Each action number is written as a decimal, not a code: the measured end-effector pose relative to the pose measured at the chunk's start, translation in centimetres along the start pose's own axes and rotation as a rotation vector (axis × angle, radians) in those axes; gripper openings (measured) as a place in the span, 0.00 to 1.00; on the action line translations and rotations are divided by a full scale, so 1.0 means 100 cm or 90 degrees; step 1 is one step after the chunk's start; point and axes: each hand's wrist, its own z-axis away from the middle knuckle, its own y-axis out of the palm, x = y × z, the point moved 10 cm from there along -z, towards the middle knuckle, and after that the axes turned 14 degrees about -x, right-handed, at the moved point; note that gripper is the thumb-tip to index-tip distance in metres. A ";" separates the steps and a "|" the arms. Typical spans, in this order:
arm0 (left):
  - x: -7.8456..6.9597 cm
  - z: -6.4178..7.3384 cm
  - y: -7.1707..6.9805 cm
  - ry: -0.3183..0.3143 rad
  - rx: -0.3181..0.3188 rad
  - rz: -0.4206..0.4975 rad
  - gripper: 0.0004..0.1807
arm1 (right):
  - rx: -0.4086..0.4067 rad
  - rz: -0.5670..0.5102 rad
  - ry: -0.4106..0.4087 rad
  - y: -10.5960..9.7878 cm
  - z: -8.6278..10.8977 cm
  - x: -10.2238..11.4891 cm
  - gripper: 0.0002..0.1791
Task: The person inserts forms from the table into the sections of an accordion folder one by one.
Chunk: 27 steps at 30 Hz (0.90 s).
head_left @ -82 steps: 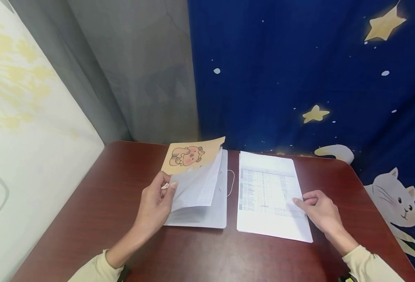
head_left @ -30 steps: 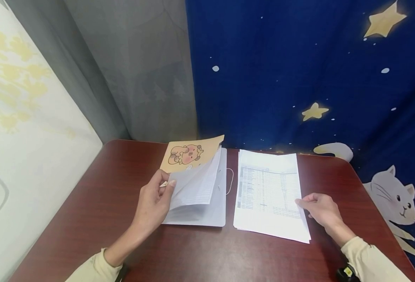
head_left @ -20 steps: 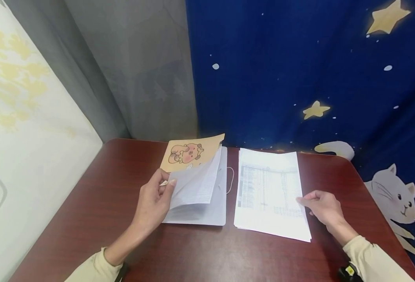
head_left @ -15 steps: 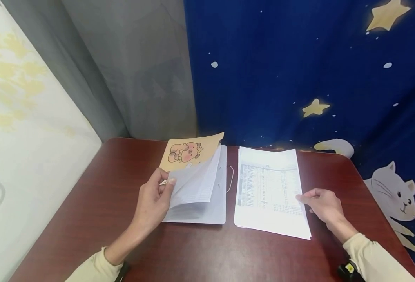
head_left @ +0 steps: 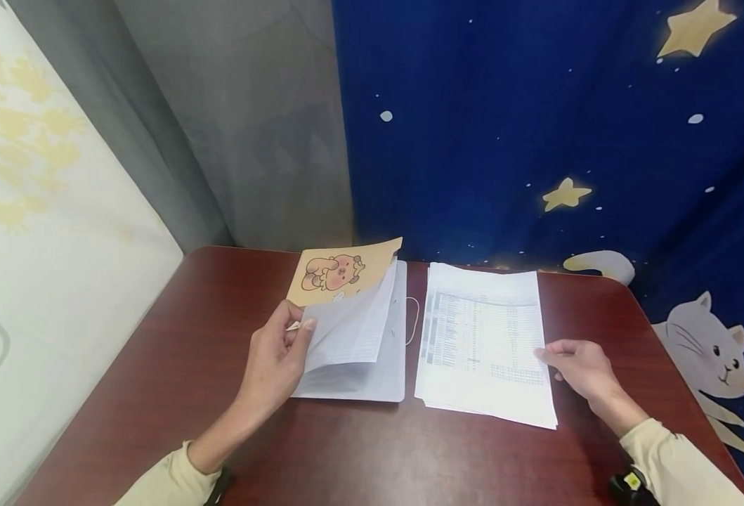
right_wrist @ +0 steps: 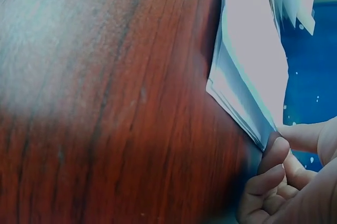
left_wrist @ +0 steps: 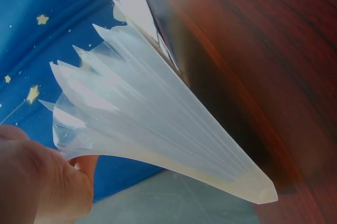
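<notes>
While curled, right fingers [right_wrist: 276,153] against papers [right_wrist: 254,40].

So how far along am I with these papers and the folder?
Done: the folder is partly open. In hand: your left hand holds it open, and your right hand pinches the paper stack near its edge. Remaining: that stack lies beside the folder, so probably needs filing.

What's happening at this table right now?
A person's left hand holds a folder partly open, its leaves fanned. The right hand pinches the edge of some printed sheets lying beside it. Both the folder and the sheets rest on the table, with the sheets outside the folder.
</notes>
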 end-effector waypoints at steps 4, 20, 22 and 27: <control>0.001 -0.001 0.000 0.006 -0.005 -0.004 0.04 | 0.000 -0.019 -0.004 -0.003 -0.002 0.003 0.27; 0.000 -0.002 -0.002 -0.010 0.000 -0.005 0.04 | 0.039 -0.191 0.034 -0.025 -0.007 0.011 0.34; 0.000 -0.003 -0.002 -0.009 -0.002 -0.005 0.04 | 0.051 -0.206 0.045 -0.025 -0.006 0.011 0.34; -0.001 -0.003 -0.002 -0.005 -0.003 -0.007 0.04 | 0.103 -0.283 0.079 -0.023 -0.004 0.013 0.20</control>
